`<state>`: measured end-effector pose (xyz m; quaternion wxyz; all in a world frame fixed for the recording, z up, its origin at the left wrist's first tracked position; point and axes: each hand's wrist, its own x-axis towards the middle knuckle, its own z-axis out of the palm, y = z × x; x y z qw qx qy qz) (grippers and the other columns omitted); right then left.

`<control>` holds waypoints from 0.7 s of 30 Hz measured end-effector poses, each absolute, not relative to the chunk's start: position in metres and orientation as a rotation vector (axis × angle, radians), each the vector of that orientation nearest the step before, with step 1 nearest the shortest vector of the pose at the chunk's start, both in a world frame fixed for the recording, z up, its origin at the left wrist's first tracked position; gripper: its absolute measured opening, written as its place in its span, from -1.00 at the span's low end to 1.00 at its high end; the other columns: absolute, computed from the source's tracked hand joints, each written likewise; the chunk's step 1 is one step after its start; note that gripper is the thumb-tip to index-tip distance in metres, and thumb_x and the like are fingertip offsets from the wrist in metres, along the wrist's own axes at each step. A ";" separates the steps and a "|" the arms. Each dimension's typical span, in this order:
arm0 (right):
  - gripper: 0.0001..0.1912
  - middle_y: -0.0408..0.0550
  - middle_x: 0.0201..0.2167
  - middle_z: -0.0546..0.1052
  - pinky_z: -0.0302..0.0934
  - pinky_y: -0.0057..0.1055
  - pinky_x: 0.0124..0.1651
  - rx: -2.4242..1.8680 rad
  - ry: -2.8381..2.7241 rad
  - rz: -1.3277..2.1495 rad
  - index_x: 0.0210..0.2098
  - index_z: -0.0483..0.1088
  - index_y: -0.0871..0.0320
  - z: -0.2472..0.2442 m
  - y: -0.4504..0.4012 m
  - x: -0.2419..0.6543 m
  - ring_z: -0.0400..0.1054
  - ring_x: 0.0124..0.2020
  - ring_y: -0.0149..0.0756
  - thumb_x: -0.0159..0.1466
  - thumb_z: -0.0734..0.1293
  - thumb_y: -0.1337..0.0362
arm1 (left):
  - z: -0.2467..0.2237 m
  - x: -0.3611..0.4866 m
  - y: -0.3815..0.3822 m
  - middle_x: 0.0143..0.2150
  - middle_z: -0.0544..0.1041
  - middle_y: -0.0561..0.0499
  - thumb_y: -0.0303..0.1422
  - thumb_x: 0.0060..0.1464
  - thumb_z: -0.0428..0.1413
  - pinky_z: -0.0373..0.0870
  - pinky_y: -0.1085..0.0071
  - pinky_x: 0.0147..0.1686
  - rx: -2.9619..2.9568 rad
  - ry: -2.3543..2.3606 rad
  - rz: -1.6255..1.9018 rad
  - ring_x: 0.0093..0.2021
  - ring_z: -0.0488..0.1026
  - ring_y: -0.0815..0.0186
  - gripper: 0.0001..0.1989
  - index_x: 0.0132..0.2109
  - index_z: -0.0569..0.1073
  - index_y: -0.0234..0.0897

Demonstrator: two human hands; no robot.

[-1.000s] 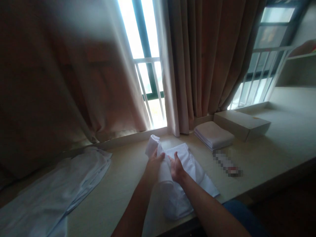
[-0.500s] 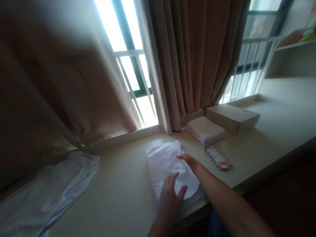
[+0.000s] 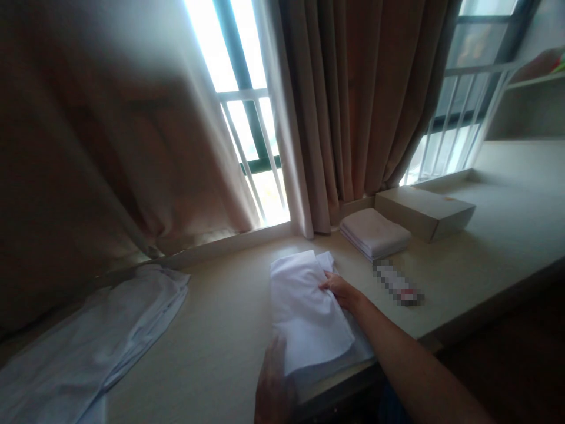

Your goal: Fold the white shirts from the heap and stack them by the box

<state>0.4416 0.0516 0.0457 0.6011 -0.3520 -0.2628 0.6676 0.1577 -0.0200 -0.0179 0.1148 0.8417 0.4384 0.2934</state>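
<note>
Box (image 3: 426, 209) near brown curtains (image 3: 362, 100)

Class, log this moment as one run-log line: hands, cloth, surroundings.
Right hand: on white cloth, right side | Left hand: at its lower-left edge | Cloth: layered, on pale surface | Nearby: folded stack, box

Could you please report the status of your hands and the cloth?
Right hand on white cloth, right side. Left hand by its near-left corner. Folded stack apart from it.

Dim overall, glaring window (image 3: 241, 118), shadowed curtains (image 3: 132, 147), left hand (image 3: 274, 377) blurred
</note>
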 end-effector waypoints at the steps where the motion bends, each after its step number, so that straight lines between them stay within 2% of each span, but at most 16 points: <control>1: -0.41 -0.05 -0.36 0.55 0.36 -0.27 -0.25 -0.812 -0.587 1.526 -0.09 0.35 0.26 0.046 0.052 0.436 0.46 -0.39 -0.22 -0.15 0.24 0.62 | -0.013 0.152 -0.016 0.27 0.24 -0.16 -0.61 -0.11 -0.09 0.20 0.14 0.24 2.428 1.314 0.866 0.30 0.14 0.14 -0.31 0.25 0.22 -0.28; 5: -0.40 -0.06 -0.36 0.54 0.35 -0.26 -0.20 -0.855 -0.495 1.473 -0.08 0.32 0.26 0.044 0.055 0.408 0.46 -0.35 -0.22 -0.15 0.19 0.62 | 0.009 0.124 -0.001 0.15 0.30 -0.13 -0.62 -0.12 -0.09 0.24 0.20 0.20 2.356 1.437 0.846 0.20 0.25 0.19 -0.34 0.19 0.26 -0.28; 8: -0.42 -0.07 -0.39 0.53 0.37 -0.21 -0.18 -0.918 -0.407 1.471 -0.09 0.31 0.26 0.039 0.057 0.388 0.46 -0.37 -0.21 -0.13 0.18 0.60 | 0.020 0.106 0.008 0.13 0.30 -0.12 -0.53 -0.07 -0.02 0.26 0.19 0.18 2.328 1.536 0.836 0.18 0.27 0.16 -0.42 0.16 0.28 -0.25; 10: -0.51 -0.06 -0.44 0.51 0.37 -0.19 -0.17 -0.963 -0.355 1.502 -0.13 0.33 0.27 0.037 0.058 0.382 0.46 -0.41 -0.20 -0.08 0.18 0.58 | 0.020 0.101 0.012 0.14 0.31 -0.10 -0.44 -0.05 0.03 0.25 0.18 0.18 2.313 1.554 0.831 0.18 0.27 0.15 -0.44 0.16 0.26 -0.23; 14: -0.79 0.01 -0.45 0.53 0.37 -0.21 -0.13 -0.984 -0.330 1.617 -0.21 0.37 0.28 0.042 0.060 0.390 0.48 -0.37 -0.19 0.15 0.24 0.39 | 0.010 0.104 0.012 0.14 0.34 -0.09 -0.38 0.01 0.02 0.31 0.20 0.12 2.242 1.573 0.779 0.13 0.32 0.16 -0.45 0.20 0.22 -0.22; 17: -0.80 -0.01 -0.45 0.53 0.37 -0.25 -0.16 -0.990 -0.355 1.645 -0.26 0.38 0.24 0.046 0.065 0.404 0.47 -0.38 -0.23 0.23 0.25 0.22 | 0.004 0.106 0.010 0.14 0.35 -0.09 -0.41 0.08 -0.04 0.33 0.24 0.07 2.189 1.615 0.766 0.11 0.34 0.17 -0.49 0.21 0.21 -0.21; 21: -0.90 -0.09 -0.53 0.50 0.34 -0.39 -0.34 -1.065 -0.410 1.582 -0.31 0.37 0.23 0.049 0.073 0.409 0.40 -0.52 -0.33 0.17 0.26 0.36 | 0.002 0.105 0.014 0.10 0.39 -0.09 -0.43 0.13 -0.09 0.32 0.27 0.03 2.151 1.674 0.778 0.07 0.37 0.19 -0.55 0.17 0.26 -0.19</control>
